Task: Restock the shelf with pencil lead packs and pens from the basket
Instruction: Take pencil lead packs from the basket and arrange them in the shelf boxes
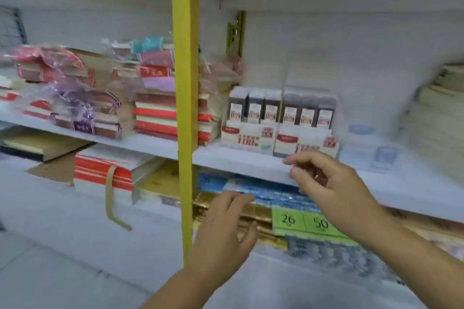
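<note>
Because blur smears the right hand [336, 190], its hold is unclear.

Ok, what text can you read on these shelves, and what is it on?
"26": green tag, left half.
"50": same tag, right half.
Display boxes: red print, too blurred to read.
Stacked packs: labels too blurred to read.
</note>
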Demonstrator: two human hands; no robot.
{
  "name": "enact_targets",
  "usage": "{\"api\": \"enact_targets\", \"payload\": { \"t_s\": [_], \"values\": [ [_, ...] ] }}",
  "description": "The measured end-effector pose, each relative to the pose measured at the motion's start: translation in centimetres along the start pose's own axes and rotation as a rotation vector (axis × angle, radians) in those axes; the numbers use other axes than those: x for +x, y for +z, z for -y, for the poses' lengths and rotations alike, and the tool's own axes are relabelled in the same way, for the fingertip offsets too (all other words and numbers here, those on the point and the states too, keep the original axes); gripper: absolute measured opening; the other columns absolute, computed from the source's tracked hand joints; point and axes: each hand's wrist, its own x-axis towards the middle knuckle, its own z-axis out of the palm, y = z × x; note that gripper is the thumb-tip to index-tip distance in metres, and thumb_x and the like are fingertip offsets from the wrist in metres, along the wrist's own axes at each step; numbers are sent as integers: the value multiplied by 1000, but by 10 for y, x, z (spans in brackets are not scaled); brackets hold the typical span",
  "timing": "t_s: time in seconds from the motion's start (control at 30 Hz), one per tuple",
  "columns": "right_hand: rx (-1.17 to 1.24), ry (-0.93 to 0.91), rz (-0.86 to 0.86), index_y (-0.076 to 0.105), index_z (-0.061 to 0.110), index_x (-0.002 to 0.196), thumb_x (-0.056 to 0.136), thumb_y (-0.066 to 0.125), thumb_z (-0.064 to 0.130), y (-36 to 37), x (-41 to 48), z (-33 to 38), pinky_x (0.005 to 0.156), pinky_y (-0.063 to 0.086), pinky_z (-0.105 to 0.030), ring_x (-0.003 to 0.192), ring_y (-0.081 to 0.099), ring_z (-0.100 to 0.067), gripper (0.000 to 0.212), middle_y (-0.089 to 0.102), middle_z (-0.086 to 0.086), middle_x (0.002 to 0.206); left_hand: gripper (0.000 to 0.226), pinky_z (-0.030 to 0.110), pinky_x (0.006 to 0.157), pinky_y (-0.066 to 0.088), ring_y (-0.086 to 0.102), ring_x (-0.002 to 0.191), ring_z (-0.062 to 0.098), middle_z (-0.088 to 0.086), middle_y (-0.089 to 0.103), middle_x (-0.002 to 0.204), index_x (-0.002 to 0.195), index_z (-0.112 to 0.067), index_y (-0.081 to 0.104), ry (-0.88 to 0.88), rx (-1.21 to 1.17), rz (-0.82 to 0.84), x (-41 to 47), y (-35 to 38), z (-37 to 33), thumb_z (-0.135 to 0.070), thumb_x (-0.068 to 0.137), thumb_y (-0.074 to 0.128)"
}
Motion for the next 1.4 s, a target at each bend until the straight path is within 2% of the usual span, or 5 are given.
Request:
{"api": "enact_targets", "payload": {
  "t_s": [0.2, 0.43, 1.03, 1.27, 1.4],
  "values": [
    [12, 630, 347, 63, 37, 95, 94, 56, 18, 57, -142, -126, 71, 53, -34, 84, 63, -21, 20, 64, 6, 98, 53, 34, 108, 40, 46, 132, 21, 1, 44, 145, 145, -23, 46, -237, -6, 641, -134, 68, 35, -34, 95, 62],
    [-120, 1061, 617, 59, 23, 125, 94, 58, 23, 136, -306, -219, 89, 50, -35, 103, 62, -22, 32, 63, -2, 120, 60, 29, 105, 38, 49, 129, 24, 8, 50, 140, 141, -14, 50, -628, -64, 859, -264, 154, 55, -30, 89, 73],
    [-569, 914, 621, 41, 28, 137, 75, 57, 73, 199, -345, -295, 101, 33, -39, 122, 34, -23, 78, 39, 0, 132, 64, 37, 118, 27, 42, 138, 20, -3, 49, 150, 147, -24, 46, -518, 73, 844, -239, 246, 114, -37, 89, 70],
    [-512, 879, 698, 43, 31, 134, 80, 52, 72, 202, -351, -296, 99, 36, -39, 122, 41, -22, 68, 46, 3, 134, 62, 46, 103, 48, 58, 118, 25, 2, 58, 138, 147, -21, 45, -869, -82, 886, -251, 251, 111, -23, 91, 71],
    [-548, 863, 750, 44, 35, 130, 73, 60, 72, 202, -344, -296, 92, 41, -39, 115, 46, -22, 70, 50, 4, 125, 35, 23, 58, 45, 62, 71, 13, -5, 69, 101, 129, -24, 60, -958, -120, 763, -254, 247, 108, -10, 97, 58]
  ]
}}
